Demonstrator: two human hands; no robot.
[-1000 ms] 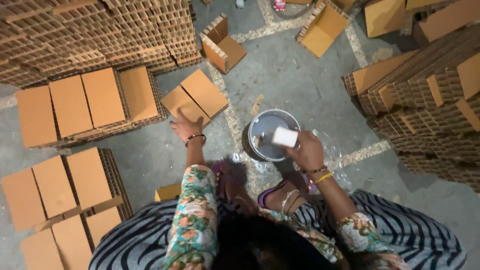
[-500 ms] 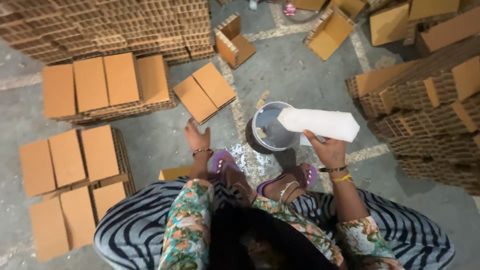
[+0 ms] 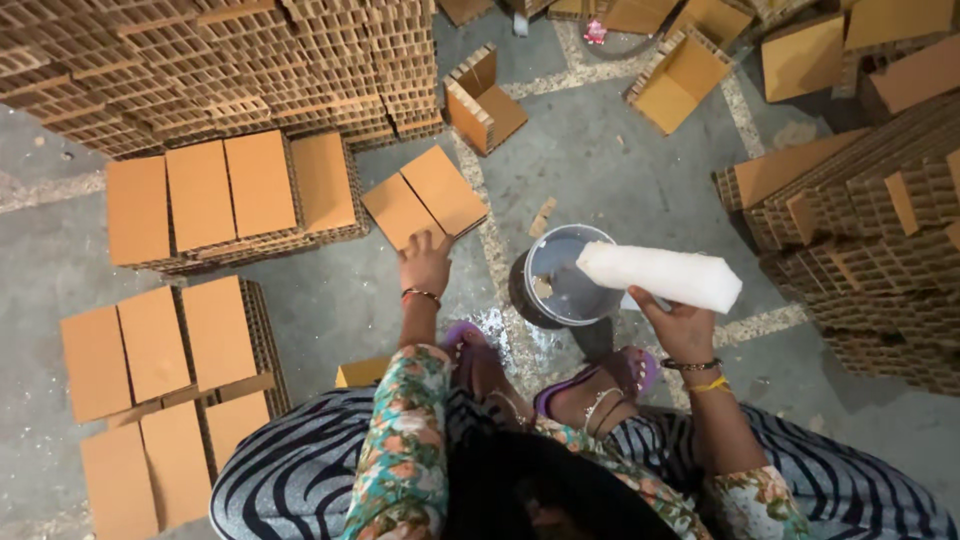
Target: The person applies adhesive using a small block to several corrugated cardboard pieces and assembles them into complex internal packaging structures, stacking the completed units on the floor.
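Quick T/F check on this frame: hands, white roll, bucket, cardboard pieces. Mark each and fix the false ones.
1. The right hand holds a white roll. True.
2. The roll lies flat on the floor. False: it is held up, over the bucket rim.
3. The left hand touches the near edge of a pair of cardboard pieces. True.
4. The bucket sits left of the left hand. False: it sits to its right, between the two hands.
5. Both hands grip the roll. False: only the right does.
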